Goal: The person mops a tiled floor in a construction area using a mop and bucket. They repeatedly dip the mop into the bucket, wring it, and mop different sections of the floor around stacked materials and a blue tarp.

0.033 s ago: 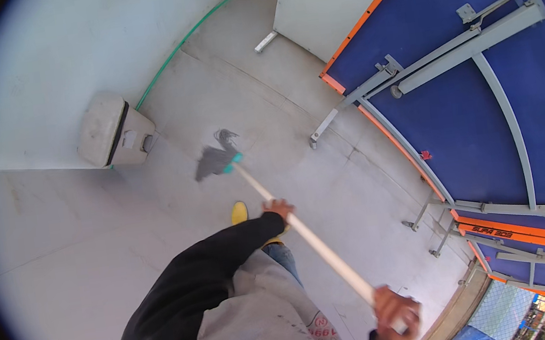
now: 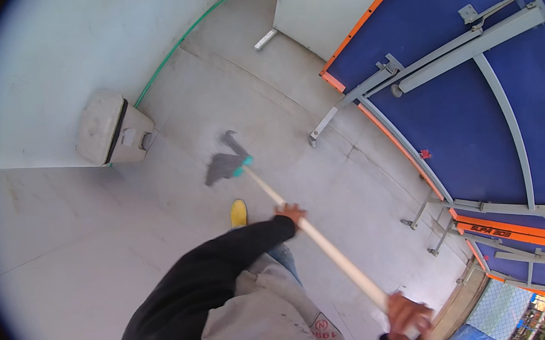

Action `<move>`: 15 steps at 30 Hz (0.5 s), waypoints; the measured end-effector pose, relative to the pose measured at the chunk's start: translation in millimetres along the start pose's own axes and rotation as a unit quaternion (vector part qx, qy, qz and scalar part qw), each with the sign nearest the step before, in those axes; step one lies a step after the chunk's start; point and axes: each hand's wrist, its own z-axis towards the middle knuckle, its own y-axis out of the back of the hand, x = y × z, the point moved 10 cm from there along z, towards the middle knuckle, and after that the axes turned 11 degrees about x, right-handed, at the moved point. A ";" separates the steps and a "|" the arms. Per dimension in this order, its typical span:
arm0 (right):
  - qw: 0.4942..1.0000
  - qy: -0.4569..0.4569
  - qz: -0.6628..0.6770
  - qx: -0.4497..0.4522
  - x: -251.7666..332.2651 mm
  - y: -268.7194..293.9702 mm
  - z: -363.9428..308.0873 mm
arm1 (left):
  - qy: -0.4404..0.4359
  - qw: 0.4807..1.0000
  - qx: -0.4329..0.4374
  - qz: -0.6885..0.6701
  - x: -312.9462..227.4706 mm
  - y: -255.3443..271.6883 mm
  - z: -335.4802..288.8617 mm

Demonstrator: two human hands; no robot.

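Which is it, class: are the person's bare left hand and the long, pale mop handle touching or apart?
Touching: the head view shows the left hand closed over the handle.

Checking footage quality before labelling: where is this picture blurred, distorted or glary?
Head view: the mop strands look smeared, likely by motion; the edges of the blue panel bow, as through a fisheye; black rings the picture; the floor is palest at lower right, near the right hand.

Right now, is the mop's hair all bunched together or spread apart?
Spread apart: the grey mop strands split into two clumps, with pale floor showing between them.
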 end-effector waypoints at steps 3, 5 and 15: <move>0.998 0.037 0.029 -0.035 57.8 24.9 -34.0 | -0.109 0.990 0.088 -0.020 -125.2 -53.2 12.0; 0.995 0.050 0.039 -0.078 70.4 39.7 -54.9 | -0.165 0.969 0.184 -0.006 -178.7 -74.1 6.5; 0.976 0.073 0.174 -0.113 -36.7 23.0 2.3 | -0.065 0.997 0.038 0.016 37.0 3.7 17.8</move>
